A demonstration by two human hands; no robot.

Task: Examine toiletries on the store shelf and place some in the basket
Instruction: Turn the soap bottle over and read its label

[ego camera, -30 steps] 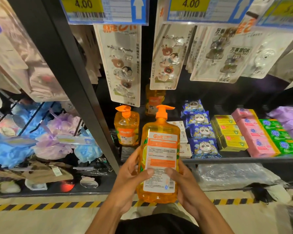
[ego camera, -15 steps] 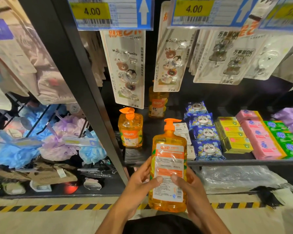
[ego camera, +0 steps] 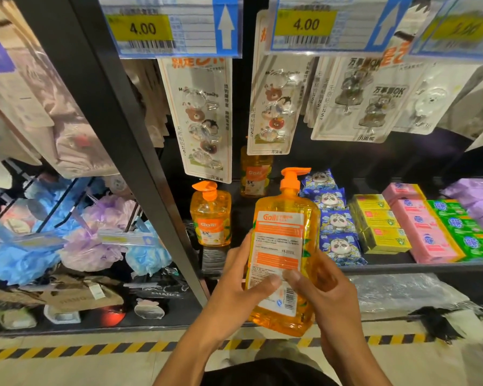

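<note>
Item: orange "Gall" pump bottle [ego camera: 282,246], clear body, back label facing the person. Contents are probably liquid soap; the print is too small to confirm.

Location: held in the air in front of the shelf [ego camera: 402,267], leaning slightly right, pump uppermost. No basket in view.

Grasp: left hand [ego camera: 234,288] wraps the left side and right hand [ego camera: 329,296] the right, both thumbs pressed on the label low on the body.

Neighbours: two matching bottles [ego camera: 211,215] on the shelf just behind, with panda packets [ego camera: 335,218] and boxed soap bars [ego camera: 379,227] to the right.

Hazards: the grip sits low and the wrap looks glossy, so a loosened thumb could let the bottle slide to the floor [ego camera: 95,366]. Returned carelessly, its pump could topple a shelf bottle.
</note>
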